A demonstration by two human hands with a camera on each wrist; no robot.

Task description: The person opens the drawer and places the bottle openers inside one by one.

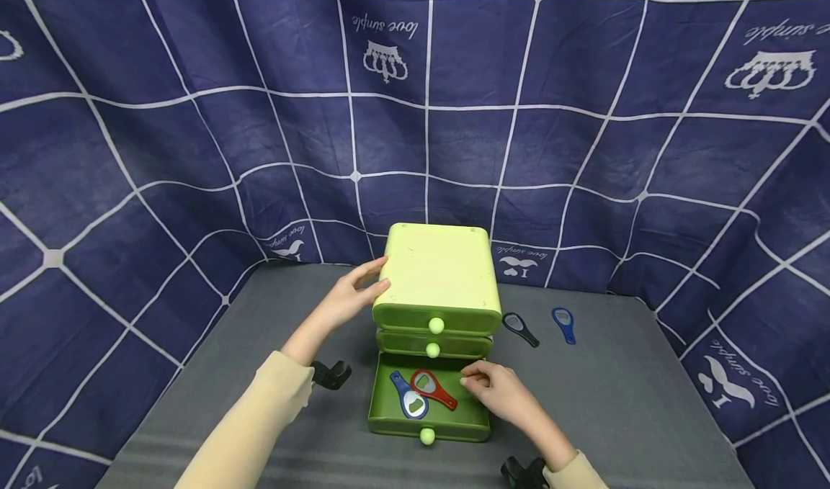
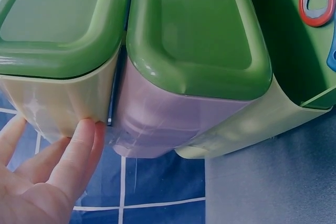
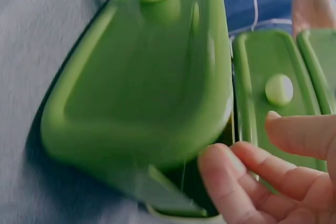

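A small green chest of drawers (image 1: 437, 266) stands on the table with its bottom drawer (image 1: 389, 427) pulled out. Inside that drawer lie a blue bottle opener (image 1: 399, 384) and a red bottle opener (image 1: 444, 397), the two touching. My left hand (image 1: 344, 302) rests against the chest's upper left side; in the left wrist view its fingertips (image 2: 84, 129) touch the cream wall. Over the drawer's right side hovers my right hand (image 1: 506, 395), holding nothing. Its fingers (image 3: 223, 174) are loosely bent and the thumb stands apart, close to the drawer's edge in the right wrist view.
Right of the chest, a black bottle opener (image 1: 524, 333) and another blue bottle opener (image 1: 564, 325) lie on the grey tabletop (image 1: 622, 388). The middle drawer (image 1: 402, 343) and top drawer (image 1: 402, 319) are closed. A blue checked curtain (image 1: 467, 143) hangs behind and around the table.
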